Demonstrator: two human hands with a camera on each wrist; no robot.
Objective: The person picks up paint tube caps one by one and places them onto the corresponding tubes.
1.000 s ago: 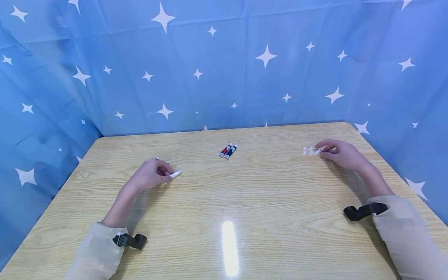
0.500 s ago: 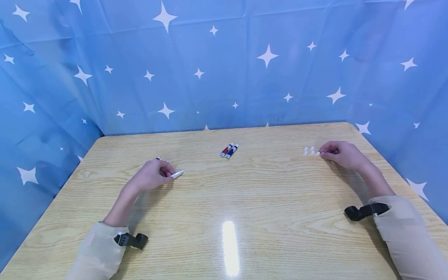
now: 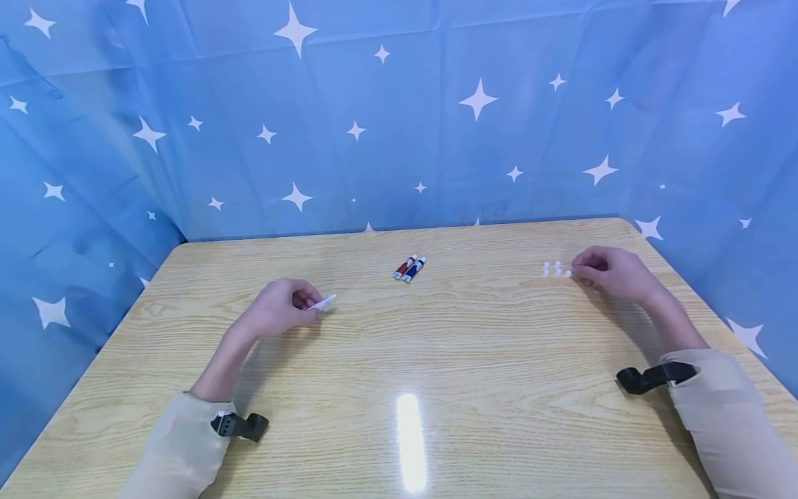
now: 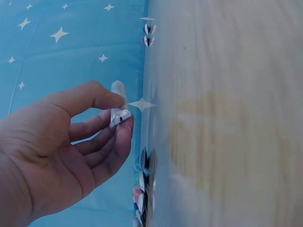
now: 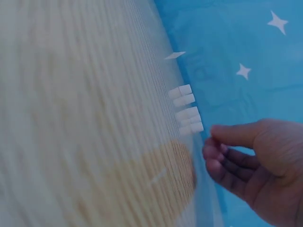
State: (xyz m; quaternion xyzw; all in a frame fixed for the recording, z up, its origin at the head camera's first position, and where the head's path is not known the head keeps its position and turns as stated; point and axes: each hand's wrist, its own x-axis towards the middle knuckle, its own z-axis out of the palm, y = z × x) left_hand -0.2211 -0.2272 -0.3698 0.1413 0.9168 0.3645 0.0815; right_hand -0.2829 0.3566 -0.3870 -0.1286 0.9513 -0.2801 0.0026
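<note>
Here the left hand [image 3: 277, 310] pinches a small white tube [image 3: 324, 302] pointing right toward the red and blue tubes [image 3: 409, 268], while the right hand [image 3: 607, 272], fingers loosely curled and holding nothing, sits just beside the white caps [image 3: 555, 269].

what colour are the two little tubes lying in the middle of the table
One tube is red and the other dark blue, both with white caps; the head view shows them best.

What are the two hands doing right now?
Left hand: fingers pinch a small white tube.
Right hand: fingers loosely curled, holding nothing, beside the white caps.
</note>
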